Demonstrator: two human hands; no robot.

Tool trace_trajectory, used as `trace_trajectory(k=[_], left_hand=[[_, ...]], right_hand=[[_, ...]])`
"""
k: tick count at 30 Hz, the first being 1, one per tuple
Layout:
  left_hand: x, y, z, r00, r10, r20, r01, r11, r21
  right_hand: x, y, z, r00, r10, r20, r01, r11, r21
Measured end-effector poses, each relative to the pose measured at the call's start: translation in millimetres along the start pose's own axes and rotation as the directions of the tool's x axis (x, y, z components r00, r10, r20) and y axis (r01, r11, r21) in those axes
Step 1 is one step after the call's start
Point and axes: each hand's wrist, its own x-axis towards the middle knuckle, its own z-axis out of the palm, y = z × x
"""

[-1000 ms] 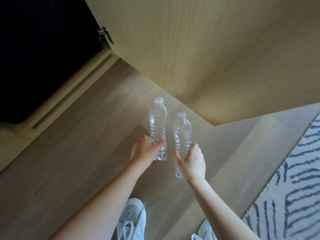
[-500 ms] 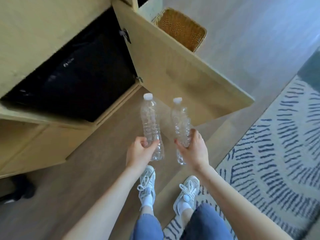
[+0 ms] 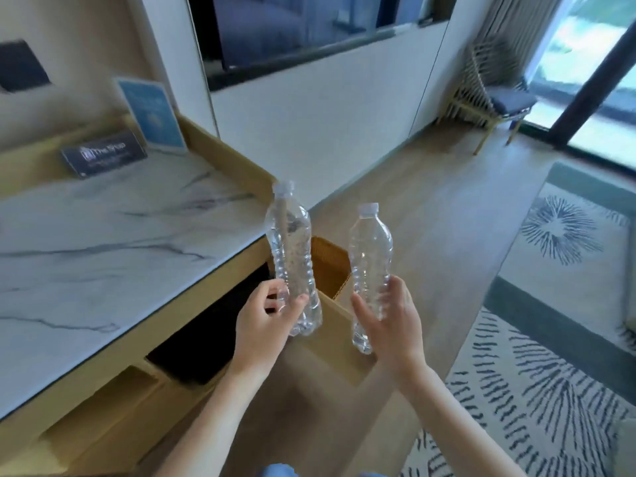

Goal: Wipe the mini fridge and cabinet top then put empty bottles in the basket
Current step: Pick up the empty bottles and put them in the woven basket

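Your left grip (image 3: 265,323) curls round a clear ribbed plastic bottle (image 3: 290,242); your right grip (image 3: 395,325) holds its twin bottle (image 3: 370,249). You have stood up since a second ago: the woven brown basket (image 3: 330,266) now lies just beyond both grips, below them. Drop-in looks next.

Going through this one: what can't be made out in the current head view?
- Basket: mostly hidden behind the left bottle and the cabinet door; its inside is out of sight.
- Mini fridge: only a dark patch shows under the cabinet top.
- Dark sign and blue card: print blurred.
- Left bottle and right bottle: any leftover drops are too small to tell.
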Motion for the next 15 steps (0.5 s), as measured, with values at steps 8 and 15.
trace_trajectory(k=[8, 15], left_hand=[[-3, 67, -6, 0.963, 0.223, 0.149, -0.220, 0.975, -0.038], [-12, 53, 33, 0.939, 0.201, 0.280, -0.192, 0.980, -0.058]], right_hand=[[6, -42, -52, 0.975, 0.026, -0.219, 0.003, 0.991, 0.132], [-18, -8, -75, 0.943, 0.164, -0.290, -0.134, 0.984, 0.119]])
